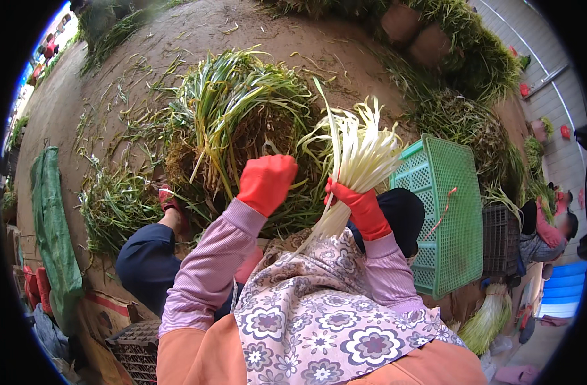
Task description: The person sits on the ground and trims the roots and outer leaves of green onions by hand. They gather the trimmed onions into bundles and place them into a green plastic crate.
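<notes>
In my right hand (358,204), gloved in red rubber, is a bundle of pale yellow-white leafy stalks (358,154), probably blanched garlic chives. Its loose leaf tips fan out above the hand, and the lower ends reach down to my flowered apron (322,308). My left hand (268,183), in a matching red glove, is curled with its back to the camera, left of the bundle and apart from it. Whether it holds anything is hidden. Just beyond it lies a heap of green leafy plants (245,91) with brown roots showing.
A green plastic crate (454,216) stands on its side at my right, beside a dark crate (500,240). Trimmed leaves (115,207) litter the ground at left, near a green sack (55,226). Another person (550,231) sits at the far right.
</notes>
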Demonstrator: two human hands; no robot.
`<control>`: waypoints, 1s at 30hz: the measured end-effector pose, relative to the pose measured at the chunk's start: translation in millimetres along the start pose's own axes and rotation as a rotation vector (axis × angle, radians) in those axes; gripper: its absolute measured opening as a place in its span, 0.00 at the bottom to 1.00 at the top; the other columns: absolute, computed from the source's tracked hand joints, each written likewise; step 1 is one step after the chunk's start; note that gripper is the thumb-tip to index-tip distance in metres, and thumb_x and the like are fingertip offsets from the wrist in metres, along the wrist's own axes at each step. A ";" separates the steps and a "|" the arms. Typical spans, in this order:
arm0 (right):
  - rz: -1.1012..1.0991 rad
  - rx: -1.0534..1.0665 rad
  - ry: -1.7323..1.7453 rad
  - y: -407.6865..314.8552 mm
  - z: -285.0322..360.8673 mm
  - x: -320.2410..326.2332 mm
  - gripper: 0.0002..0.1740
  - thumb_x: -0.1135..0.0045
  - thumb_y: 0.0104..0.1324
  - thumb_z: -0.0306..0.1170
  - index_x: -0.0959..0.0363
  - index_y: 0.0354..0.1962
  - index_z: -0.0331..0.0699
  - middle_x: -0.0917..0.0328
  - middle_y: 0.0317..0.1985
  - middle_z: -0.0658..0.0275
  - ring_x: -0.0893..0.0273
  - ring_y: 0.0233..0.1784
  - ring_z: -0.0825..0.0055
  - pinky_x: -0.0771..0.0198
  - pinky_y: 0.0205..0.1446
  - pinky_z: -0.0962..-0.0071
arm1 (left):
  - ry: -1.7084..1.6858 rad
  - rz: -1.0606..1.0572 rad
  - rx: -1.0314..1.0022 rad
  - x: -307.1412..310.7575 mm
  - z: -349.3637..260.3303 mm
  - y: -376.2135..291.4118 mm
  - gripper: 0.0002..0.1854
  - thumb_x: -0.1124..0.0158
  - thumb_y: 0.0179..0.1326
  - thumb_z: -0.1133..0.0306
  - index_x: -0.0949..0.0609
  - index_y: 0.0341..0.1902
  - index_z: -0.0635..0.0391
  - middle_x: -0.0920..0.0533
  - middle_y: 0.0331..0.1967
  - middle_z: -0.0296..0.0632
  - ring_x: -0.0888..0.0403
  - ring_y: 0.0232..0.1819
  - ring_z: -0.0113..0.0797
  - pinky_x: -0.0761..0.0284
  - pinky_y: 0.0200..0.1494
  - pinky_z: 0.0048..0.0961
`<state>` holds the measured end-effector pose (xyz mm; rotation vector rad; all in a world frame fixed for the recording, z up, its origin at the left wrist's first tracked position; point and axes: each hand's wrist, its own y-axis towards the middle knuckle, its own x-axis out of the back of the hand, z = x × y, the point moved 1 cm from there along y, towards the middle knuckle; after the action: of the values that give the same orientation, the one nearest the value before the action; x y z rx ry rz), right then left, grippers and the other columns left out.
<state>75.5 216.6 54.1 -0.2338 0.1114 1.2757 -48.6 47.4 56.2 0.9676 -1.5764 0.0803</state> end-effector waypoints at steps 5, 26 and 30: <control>0.029 -0.044 -0.142 -3.1 -2.3 -7.6 0.14 0.36 0.59 0.26 0.27 0.42 0.34 0.22 0.32 0.64 0.23 0.30 0.78 0.27 0.34 0.77 | -1.001 0.216 0.563 -1.2 22.1 38.0 0.23 0.40 0.62 0.47 0.19 0.34 0.59 0.19 0.22 0.36 0.22 0.24 0.29 0.26 0.31 0.29; 0.078 -0.025 0.543 9.1 19.1 31.4 0.16 0.42 0.66 0.36 0.34 0.45 0.37 0.32 0.32 0.69 0.33 0.31 0.79 0.34 0.36 0.76 | -0.831 0.507 0.494 104.6 83.2 53.9 0.29 0.34 0.60 0.57 0.29 0.60 0.60 0.18 0.37 0.50 0.18 0.37 0.36 0.21 0.40 0.30; -0.196 0.070 0.481 32.9 24.7 25.0 0.16 0.41 0.66 0.37 0.30 0.47 0.37 0.28 0.37 0.68 0.33 0.31 0.81 0.33 0.38 0.77 | -0.632 0.523 -0.086 65.3 -5.9 -7.2 0.32 0.37 0.63 0.56 0.34 0.66 0.55 0.17 0.39 0.52 0.16 0.39 0.43 0.22 0.42 0.31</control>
<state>50.1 254.7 69.1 -0.4771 0.5315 0.9986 -34.9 11.5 109.9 0.5059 -2.3711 0.0719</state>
